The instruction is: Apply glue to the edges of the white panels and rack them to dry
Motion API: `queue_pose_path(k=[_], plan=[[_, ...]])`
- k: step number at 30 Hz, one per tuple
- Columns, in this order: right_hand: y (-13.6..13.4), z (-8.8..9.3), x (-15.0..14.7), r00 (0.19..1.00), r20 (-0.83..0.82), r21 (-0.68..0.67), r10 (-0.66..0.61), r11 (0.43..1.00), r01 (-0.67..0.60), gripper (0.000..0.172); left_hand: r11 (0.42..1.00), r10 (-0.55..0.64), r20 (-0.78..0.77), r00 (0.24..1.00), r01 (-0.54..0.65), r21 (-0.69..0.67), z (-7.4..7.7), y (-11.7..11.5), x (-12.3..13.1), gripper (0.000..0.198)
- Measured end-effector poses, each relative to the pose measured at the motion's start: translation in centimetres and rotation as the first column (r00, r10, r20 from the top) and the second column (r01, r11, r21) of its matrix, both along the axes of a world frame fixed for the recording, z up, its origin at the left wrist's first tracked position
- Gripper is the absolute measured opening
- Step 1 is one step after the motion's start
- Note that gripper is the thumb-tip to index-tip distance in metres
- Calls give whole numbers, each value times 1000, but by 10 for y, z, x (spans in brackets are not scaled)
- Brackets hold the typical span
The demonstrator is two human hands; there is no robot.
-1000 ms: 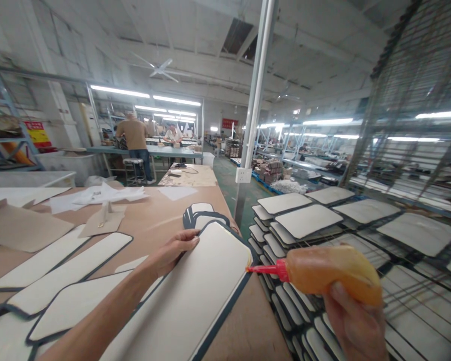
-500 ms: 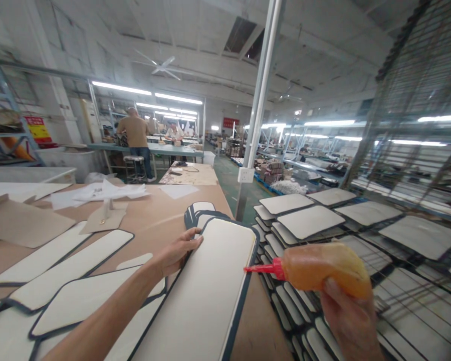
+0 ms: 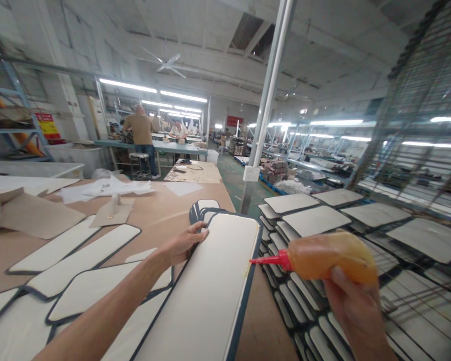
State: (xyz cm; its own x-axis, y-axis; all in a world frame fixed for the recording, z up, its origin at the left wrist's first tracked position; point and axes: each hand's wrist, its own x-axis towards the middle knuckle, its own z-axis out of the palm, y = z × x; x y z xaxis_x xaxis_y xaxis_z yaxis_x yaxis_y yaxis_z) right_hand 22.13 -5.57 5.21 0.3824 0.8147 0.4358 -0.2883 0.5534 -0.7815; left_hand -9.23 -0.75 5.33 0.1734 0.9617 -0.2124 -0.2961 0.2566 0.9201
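Observation:
My left hand [image 3: 187, 242] grips the left edge of a long white panel [image 3: 210, 281] with rounded corners and a dark blue border. The panel is tilted, its far end over a stack of similar panels [image 3: 206, 206]. In my right hand [image 3: 355, 306] is a squeeze bottle [image 3: 330, 255] of amber liquid, probably glue, lying on its side. Its red nozzle [image 3: 270, 258] points left, with the tip at the panel's right edge. A thin yellowish line of liquid shows along that edge near the tip. Some fingers of my right hand are hidden behind the bottle.
More dark-edged white panels [image 3: 86, 255] lie on the brown table [image 3: 165, 205] at left, beside beige pieces [image 3: 48, 215] and white sheets [image 3: 108, 188]. A wire rack [image 3: 409, 321] of panels stands at right. A metal post [image 3: 265, 100] rises beyond the table. A person [image 3: 141, 133] stands farther back.
The nozzle tip has moved slightly up along the panel's right edge, and more yellowish liquid shows just below it. My left hand keeps its hold; the whole view has shifted a little.

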Motion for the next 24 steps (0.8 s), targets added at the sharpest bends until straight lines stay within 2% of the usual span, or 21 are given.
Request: queue_pose_path(k=[4, 12, 21, 24], plan=[[0, 1, 0, 1000, 21, -26, 17, 1000, -17, 68, 1000, 12, -9, 1000, -13, -8, -1, 1, -2, 38], [-14, -20, -1, 994, -8, -105, 108, 988, -108, 73, 998, 62, -15, 998, -62, 2, -5, 13, -6, 37], [-23, -19, -7, 988, 68, -115, 138, 985, -130, 73, 997, 72, 16, 997, -73, 24, -1, 29, -12, 34], [-24, -20, -5, 980, 76, -126, 184, 977, -174, 75, 997, 82, 10, 997, -82, 15, 2, 34, -13, 36]])
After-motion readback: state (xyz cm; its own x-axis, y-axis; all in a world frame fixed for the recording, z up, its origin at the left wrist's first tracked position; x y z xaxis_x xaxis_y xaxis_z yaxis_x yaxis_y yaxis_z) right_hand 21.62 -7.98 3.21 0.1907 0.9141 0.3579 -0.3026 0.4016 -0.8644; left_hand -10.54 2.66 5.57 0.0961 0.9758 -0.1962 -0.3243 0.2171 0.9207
